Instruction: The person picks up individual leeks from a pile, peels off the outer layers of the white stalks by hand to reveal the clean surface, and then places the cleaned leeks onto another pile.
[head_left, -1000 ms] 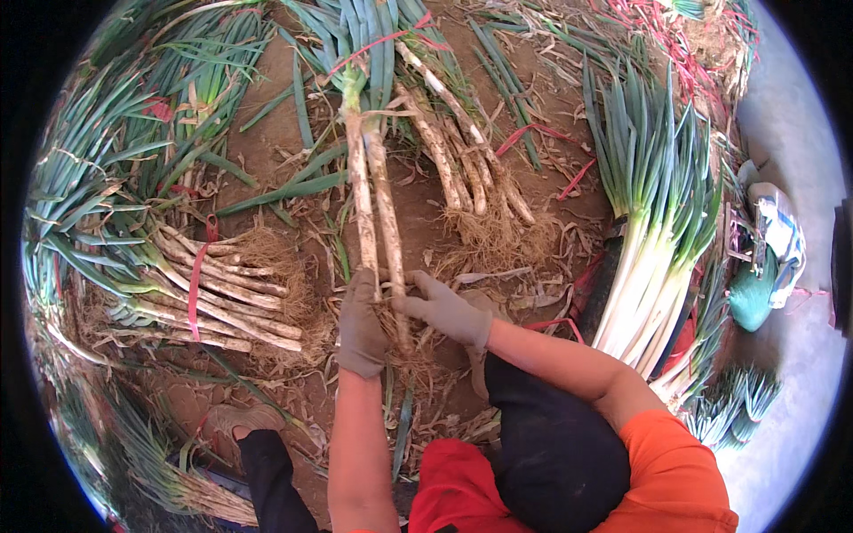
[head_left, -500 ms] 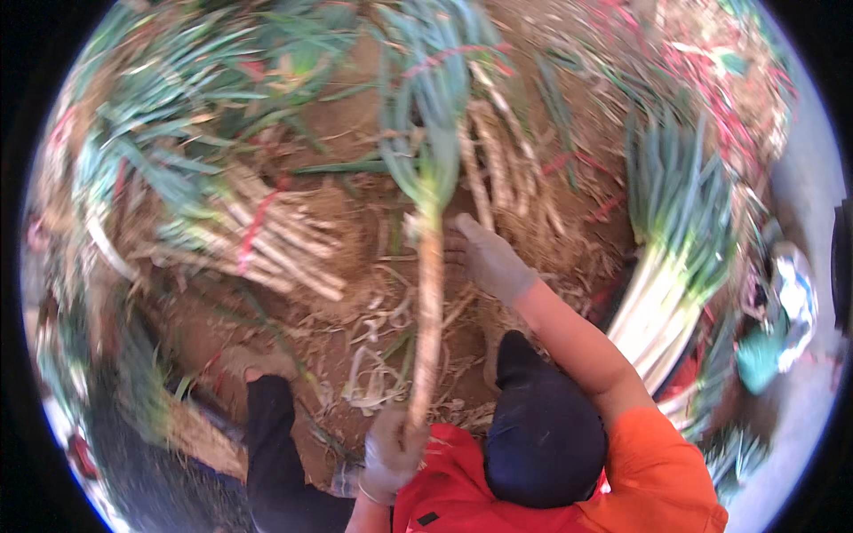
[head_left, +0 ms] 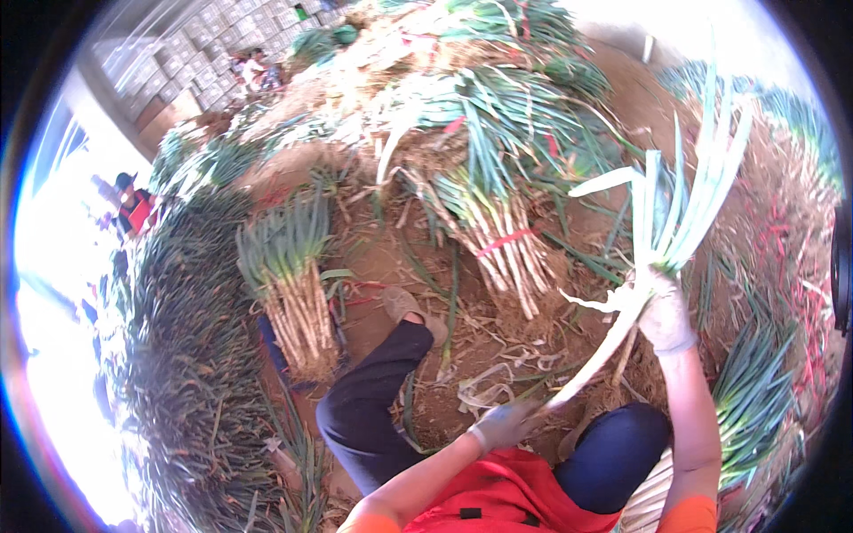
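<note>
A long green onion slants across my lap, its white stalk low and its green leaves spread upward to the right. Closed round its root end is my left hand, in a pale glove. My right hand, gloved too, grips the neck where the white turns green. A loose strip of outer skin sticks out to the left of that hand. Pale peelings lie on the ground in front of my knees.
A tied bunch of green onions lies ahead. To the left another bunch stands beside a large heap of onions. A further bunch sits by my right arm. Two other people are in the distance.
My right hand has gone from beside the stalk to gripping its neck. The stalk, brownish before, now looks white, with a strip hanging off. The onion tilts right, and the view has swung left and up.
</note>
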A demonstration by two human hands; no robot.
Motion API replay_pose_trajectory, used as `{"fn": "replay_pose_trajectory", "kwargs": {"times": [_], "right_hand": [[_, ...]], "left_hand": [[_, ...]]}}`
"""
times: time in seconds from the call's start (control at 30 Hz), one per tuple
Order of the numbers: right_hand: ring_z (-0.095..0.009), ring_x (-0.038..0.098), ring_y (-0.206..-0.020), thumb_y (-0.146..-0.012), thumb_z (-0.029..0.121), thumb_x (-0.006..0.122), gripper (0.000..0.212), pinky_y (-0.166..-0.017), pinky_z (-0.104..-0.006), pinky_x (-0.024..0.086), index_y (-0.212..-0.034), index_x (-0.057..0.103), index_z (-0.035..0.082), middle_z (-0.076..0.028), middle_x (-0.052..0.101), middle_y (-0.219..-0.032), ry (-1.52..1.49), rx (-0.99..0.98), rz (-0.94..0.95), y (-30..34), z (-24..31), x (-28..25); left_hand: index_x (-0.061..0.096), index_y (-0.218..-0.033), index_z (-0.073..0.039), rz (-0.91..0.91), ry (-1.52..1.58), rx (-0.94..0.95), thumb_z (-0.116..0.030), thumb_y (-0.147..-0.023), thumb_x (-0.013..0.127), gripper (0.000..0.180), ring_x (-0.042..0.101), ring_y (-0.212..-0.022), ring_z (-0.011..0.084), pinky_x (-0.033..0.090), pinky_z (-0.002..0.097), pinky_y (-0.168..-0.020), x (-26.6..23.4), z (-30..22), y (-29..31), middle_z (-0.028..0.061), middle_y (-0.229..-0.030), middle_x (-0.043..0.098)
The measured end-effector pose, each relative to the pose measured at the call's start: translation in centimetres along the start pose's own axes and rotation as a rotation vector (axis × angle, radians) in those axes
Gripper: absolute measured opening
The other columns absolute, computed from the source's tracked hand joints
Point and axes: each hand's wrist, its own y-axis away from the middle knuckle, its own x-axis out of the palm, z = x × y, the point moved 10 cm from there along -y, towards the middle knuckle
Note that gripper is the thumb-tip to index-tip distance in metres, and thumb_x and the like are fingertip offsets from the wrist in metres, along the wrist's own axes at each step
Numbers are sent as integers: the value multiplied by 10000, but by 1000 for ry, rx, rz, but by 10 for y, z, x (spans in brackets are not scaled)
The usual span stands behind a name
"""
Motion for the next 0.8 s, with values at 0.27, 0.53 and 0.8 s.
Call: {"fn": "replay_pose_trajectory", "kwargs": {"times": [0.27,0.53,0.8], "right_hand": [[-205,608,-754,-935,96,554,169,-679,-309,513,-1037,556,-39,-123,615,-861,119,-137,-112,6,-10,73],[-170,628,-691,-938,151,596,153,-609,-285,522,-1043,590,40,-87,645,-871,33,-235,-357,-2,-14,9],[-208,644,-874,-954,301,575,370,-849,-369,534,-1194,537,22,-100,641,-990,152,-279,-190,-26,28,-22]], "left_hand": [[575,-1173,18,-421,1282,178,-308,-989,541,376,571,-920,118,470,235,-823,-119,-112,-103,47,-1032,621],[638,-896,-47,-396,676,102,-194,-911,596,154,638,-743,197,504,358,-704,-90,-50,-61,68,-812,671],[661,-1011,-20,176,-293,-376,-412,-884,527,433,664,-867,351,506,454,-747,65,215,42,174,-1019,683]]}}
